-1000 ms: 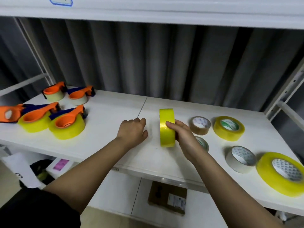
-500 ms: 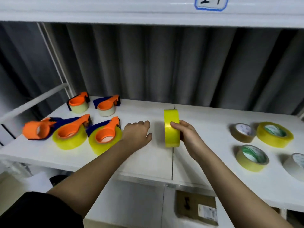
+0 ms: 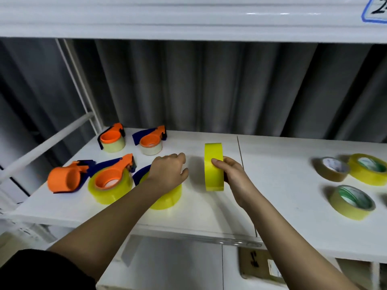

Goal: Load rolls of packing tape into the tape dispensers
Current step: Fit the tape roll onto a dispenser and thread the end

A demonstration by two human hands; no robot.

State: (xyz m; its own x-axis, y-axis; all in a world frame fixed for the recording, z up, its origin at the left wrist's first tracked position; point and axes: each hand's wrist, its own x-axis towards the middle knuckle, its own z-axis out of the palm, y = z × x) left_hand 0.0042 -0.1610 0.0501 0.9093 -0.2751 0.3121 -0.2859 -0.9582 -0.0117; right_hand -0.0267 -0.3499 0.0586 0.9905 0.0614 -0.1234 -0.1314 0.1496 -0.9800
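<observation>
right hand (image 3: 231, 174) fingers grip upright yellow roll (image 3: 213, 166); left hand (image 3: 167, 171), fingers loosely curled, covers a loaded dispenser (image 3: 165, 195).

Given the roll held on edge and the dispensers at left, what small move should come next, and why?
Probably the left hand reaches further left for the empty orange tape dispenser. The right hand already grips the bright yellow tape roll upright on the white shelf, and the other dispensers seen clearly already hold rolls.
</observation>
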